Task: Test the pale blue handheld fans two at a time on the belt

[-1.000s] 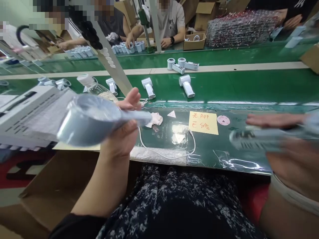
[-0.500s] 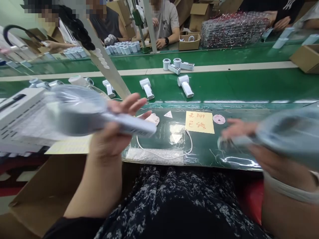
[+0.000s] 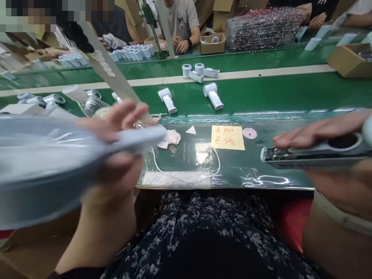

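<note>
Moved since the last frame: the left-hand unit has swung nearer the camera, blurred across the lower left. Green conveyor counter (image 3: 261,97) runs behind. Left hand (image 3: 122,170) grips a plastic-wrapped handheld unit (image 3: 49,166) by its handle, fingers closed; right hand (image 3: 337,186) closes around a second handheld unit (image 3: 310,153), held sideways. Yellow paper note (image 3: 228,137) lies between them.

Along the conveyor belt (image 3: 261,91), handheld devices (image 3: 213,95) in a loose row, just behind a plastic-covered bench mat (image 3: 261,174). On that mat, a paper note (image 3: 228,137) behind a looped cable (image 3: 186,181). Beyond the belt, a seated co-worker (image 3: 181,19); at far right, a cardboard carton (image 3: 350,60).
</note>
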Action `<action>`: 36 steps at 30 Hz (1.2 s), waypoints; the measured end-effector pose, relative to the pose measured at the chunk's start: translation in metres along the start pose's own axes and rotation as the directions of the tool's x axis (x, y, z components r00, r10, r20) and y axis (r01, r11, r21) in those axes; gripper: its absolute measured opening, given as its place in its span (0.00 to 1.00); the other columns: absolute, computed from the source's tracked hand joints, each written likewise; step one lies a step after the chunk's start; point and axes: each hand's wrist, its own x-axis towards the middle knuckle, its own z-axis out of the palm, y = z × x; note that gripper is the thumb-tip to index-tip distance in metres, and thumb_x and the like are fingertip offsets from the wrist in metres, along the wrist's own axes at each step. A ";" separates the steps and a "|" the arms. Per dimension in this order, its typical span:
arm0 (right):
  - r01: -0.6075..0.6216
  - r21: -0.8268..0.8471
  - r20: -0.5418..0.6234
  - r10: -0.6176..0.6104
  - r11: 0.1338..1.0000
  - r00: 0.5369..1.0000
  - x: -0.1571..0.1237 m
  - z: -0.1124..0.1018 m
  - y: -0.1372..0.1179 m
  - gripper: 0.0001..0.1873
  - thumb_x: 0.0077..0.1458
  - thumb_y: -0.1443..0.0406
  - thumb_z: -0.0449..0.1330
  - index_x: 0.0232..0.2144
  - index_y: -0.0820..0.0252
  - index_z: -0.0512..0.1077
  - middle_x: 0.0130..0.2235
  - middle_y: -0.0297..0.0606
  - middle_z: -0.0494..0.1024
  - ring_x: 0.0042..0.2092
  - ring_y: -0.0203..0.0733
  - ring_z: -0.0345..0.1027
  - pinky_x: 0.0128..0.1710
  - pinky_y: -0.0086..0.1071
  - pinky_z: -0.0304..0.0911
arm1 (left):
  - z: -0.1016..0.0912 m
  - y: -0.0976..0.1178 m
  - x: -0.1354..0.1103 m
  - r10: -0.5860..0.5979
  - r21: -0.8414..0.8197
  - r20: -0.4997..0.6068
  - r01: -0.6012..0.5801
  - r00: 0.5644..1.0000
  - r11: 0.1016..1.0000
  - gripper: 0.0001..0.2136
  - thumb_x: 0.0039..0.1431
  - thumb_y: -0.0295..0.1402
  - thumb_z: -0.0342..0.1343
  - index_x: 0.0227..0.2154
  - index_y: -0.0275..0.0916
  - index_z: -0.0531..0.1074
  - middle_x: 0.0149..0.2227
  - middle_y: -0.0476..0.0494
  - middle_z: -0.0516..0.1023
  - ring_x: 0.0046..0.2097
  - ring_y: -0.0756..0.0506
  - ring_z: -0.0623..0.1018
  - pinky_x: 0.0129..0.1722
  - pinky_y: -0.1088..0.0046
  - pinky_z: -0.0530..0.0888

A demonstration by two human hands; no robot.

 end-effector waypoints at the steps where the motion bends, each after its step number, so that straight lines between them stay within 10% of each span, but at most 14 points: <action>1: 0.014 -0.004 -0.045 -0.014 1.000 0.999 0.002 -0.001 -0.003 0.15 0.46 0.49 0.72 0.33 0.48 0.82 0.29 0.34 0.80 0.32 0.47 0.77 0.40 0.44 0.77 | 0.002 0.002 0.003 0.024 0.042 -0.015 -0.023 1.000 0.999 0.13 0.43 0.34 0.74 0.29 0.48 0.76 0.49 0.63 0.78 0.60 0.42 0.71 0.61 0.62 0.69; 5: -0.032 0.030 -0.003 0.032 0.999 0.999 0.004 0.003 -0.005 0.16 0.43 0.48 0.73 0.33 0.47 0.82 0.35 0.36 0.78 0.32 0.46 0.74 0.28 0.40 0.76 | 0.017 -0.004 0.000 0.050 0.113 -0.031 -0.046 0.998 0.992 0.12 0.47 0.39 0.72 0.34 0.46 0.77 0.35 0.53 0.78 0.43 0.47 0.78 0.57 0.61 0.74; 9: -0.343 0.185 0.061 0.338 0.921 0.939 -0.007 0.025 0.022 0.25 0.42 0.53 0.75 0.44 0.50 0.78 0.32 0.35 0.75 0.30 0.43 0.73 0.24 0.37 0.75 | 0.033 -0.024 -0.014 -0.389 -0.132 0.070 0.395 0.919 0.909 0.19 0.54 0.53 0.62 0.39 0.43 0.76 0.30 0.49 0.78 0.24 0.51 0.74 0.27 0.72 0.77; 13: -0.551 0.210 -0.034 0.570 0.807 0.821 -0.026 0.057 0.065 0.45 0.49 0.54 0.72 0.64 0.47 0.57 0.37 0.36 0.79 0.33 0.47 0.76 0.31 0.42 0.77 | 0.050 -0.050 -0.025 -0.491 -0.141 -0.072 0.478 0.868 0.867 0.27 0.51 0.58 0.61 0.41 0.39 0.76 0.36 0.42 0.82 0.35 0.44 0.81 0.36 0.68 0.79; 19: -0.550 0.332 0.256 0.488 0.766 0.834 -0.042 0.087 0.083 0.54 0.51 0.52 0.70 0.70 0.44 0.44 0.62 0.44 0.70 0.60 0.54 0.66 0.60 0.52 0.62 | 0.076 -0.081 -0.034 -0.373 0.187 -0.104 0.386 0.922 0.903 0.38 0.54 0.60 0.56 0.58 0.37 0.63 0.59 0.31 0.72 0.61 0.33 0.71 0.59 0.55 0.69; 23: -0.636 0.456 0.203 0.622 0.623 0.756 -0.038 0.085 0.076 0.45 0.49 0.53 0.71 0.64 0.46 0.57 0.51 0.40 0.78 0.52 0.53 0.73 0.53 0.50 0.69 | 0.069 -0.085 -0.036 -0.358 0.318 -0.001 0.339 0.934 0.885 0.37 0.63 0.59 0.42 0.66 0.38 0.48 0.69 0.29 0.55 0.69 0.33 0.58 0.67 0.50 0.58; 26: -0.643 0.516 0.111 0.700 0.566 0.705 -0.036 0.082 0.072 0.37 0.47 0.52 0.72 0.57 0.52 0.65 0.44 0.37 0.80 0.45 0.50 0.76 0.46 0.46 0.73 | 0.064 -0.081 -0.045 -0.313 0.541 0.169 0.178 0.935 0.822 0.40 0.59 0.56 0.53 0.67 0.41 0.48 0.72 0.31 0.47 0.72 0.32 0.48 0.70 0.46 0.50; 30: -0.618 0.529 0.017 0.720 0.582 0.694 -0.039 0.084 0.070 0.34 0.47 0.55 0.73 0.54 0.51 0.67 0.39 0.32 0.81 0.39 0.42 0.77 0.41 0.37 0.73 | 0.073 -0.079 -0.068 -0.230 0.701 0.317 -0.064 0.920 0.710 0.46 0.53 0.42 0.65 0.68 0.46 0.43 0.73 0.31 0.37 0.73 0.30 0.45 0.69 0.42 0.52; 36: -0.569 0.539 -0.005 0.678 0.621 0.735 -0.057 0.087 0.073 0.30 0.47 0.54 0.72 0.51 0.49 0.68 0.46 0.33 0.80 0.46 0.44 0.75 0.48 0.38 0.71 | 0.070 -0.083 -0.079 -0.286 0.609 0.428 -0.039 0.857 0.792 0.39 0.63 0.35 0.54 0.70 0.50 0.37 0.74 0.41 0.26 0.74 0.36 0.35 0.71 0.48 0.46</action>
